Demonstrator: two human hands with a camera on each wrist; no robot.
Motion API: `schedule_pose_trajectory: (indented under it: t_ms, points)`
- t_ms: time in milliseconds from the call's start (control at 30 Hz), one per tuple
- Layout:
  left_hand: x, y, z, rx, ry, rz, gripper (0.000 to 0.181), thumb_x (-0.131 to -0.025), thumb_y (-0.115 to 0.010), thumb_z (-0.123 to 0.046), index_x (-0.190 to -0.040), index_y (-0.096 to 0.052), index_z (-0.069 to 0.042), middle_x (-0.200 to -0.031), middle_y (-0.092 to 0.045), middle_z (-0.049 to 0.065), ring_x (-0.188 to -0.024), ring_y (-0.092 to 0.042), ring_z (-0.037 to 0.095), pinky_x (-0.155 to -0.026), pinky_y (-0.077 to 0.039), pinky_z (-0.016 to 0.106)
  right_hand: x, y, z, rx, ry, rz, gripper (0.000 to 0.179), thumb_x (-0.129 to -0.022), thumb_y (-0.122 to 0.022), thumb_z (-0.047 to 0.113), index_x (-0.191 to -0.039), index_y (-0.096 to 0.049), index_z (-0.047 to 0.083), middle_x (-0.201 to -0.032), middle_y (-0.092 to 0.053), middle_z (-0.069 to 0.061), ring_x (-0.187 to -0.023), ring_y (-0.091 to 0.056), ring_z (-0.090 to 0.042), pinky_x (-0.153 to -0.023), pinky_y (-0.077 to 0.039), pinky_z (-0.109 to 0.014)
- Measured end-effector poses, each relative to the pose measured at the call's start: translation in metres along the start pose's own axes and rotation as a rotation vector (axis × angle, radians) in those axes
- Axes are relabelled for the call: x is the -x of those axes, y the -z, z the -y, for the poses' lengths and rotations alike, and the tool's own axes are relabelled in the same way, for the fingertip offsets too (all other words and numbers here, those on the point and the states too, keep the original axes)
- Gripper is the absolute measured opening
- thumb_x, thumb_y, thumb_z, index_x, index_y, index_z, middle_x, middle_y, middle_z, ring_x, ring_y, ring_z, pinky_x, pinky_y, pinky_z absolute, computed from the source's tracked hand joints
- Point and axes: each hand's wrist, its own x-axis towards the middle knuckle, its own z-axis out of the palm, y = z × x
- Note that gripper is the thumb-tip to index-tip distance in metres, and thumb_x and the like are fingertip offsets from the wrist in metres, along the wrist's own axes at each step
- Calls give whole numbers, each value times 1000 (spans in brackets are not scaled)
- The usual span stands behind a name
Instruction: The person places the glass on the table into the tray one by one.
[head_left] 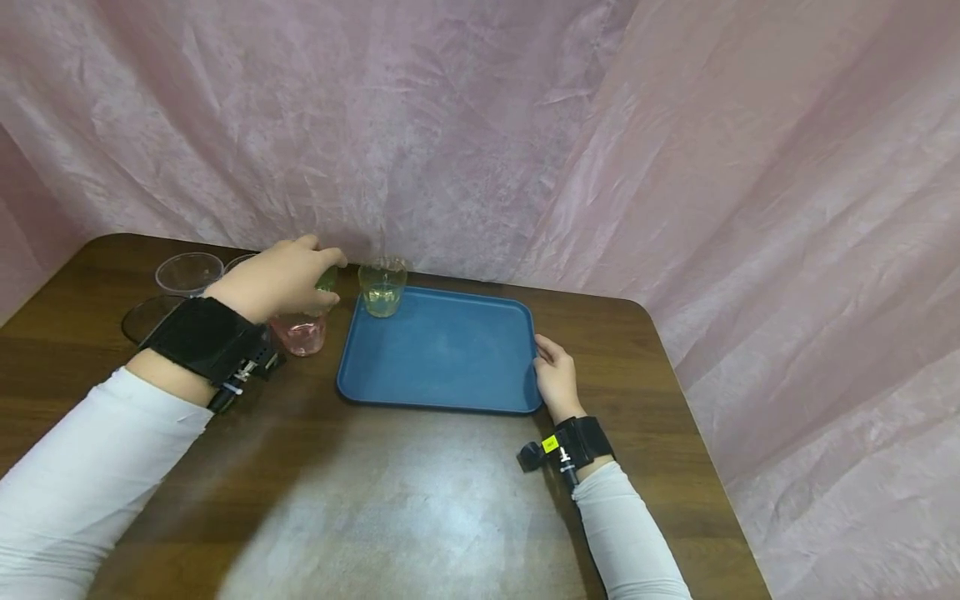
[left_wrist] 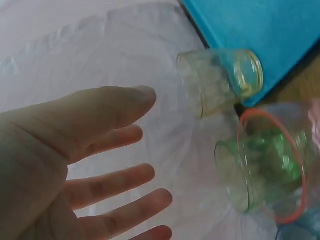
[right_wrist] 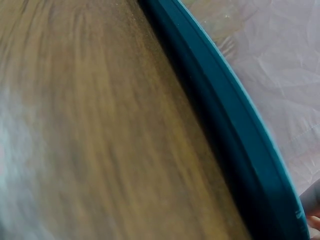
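A yellow-tinted glass [head_left: 382,287] stands upright in the far left corner of the blue tray [head_left: 450,350]. My left hand [head_left: 273,279] hovers left of it, above other glasses, its fingers spread and holding nothing. Near it are a green glass [left_wrist: 235,175] and a clear glass with a red rim [left_wrist: 272,165]; the latter's pink base [head_left: 302,336] shows below the hand in the head view. My right hand [head_left: 555,375] grips the tray's right edge. In the right wrist view, only a bit of a finger [right_wrist: 314,222] appears beside the tray's rim.
More clear glasses [head_left: 189,273] stand at the far left of the wooden table [head_left: 630,358], partly hidden by the left wrist. A dark-rimmed glass [head_left: 138,321] is among them. A pink curtain [head_left: 450,125] hangs right behind the table's far edge.
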Motion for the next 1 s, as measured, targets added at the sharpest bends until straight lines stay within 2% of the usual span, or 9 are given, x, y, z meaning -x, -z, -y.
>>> schedule_pose_trajectory:
  t_ms: [167, 433, 833, 1000]
  points:
    - [11, 1, 10, 10, 11, 1, 55, -82, -73, -23, -128, -53, 0, -119, -51, 32, -107, -49, 54, -85, -44, 64, 1, 2, 1, 2, 1, 0, 42, -94, -42, -4, -136, -45, -6, -143, -45, -24, -132, -42, -30, -110, -36, -45]
    - [18, -12, 25, 14, 8, -7, 53, -82, -73, -27, -123, -56, 1, -120, -52, 31, -105, -51, 51, -84, -45, 62, 1, 1, 1, 6, 5, 3, 43, -94, -43, -3, -137, -46, -5, -142, -46, -22, -131, -43, -29, -110, -36, -44]
    - [15, -31, 34, 18, -44, 6, 49, -78, -76, -22, -117, -58, 2, -109, -54, 29, -96, -54, 47, -79, -48, 59, 0, 1, 1, 8, 4, -8, 43, -94, -43, -2, -136, -46, -4, -142, -46, -22, -131, -44, -29, -110, -36, -44]
    - [14, -33, 34, 28, -47, 33, 43, -81, -74, -26, -113, -61, -1, -108, -54, 29, -96, -53, 49, -79, -47, 59, -1, 0, 1, 9, 6, -12, 43, -93, -43, -3, -136, -47, -5, -141, -47, -23, -130, -44, -29, -110, -37, -43]
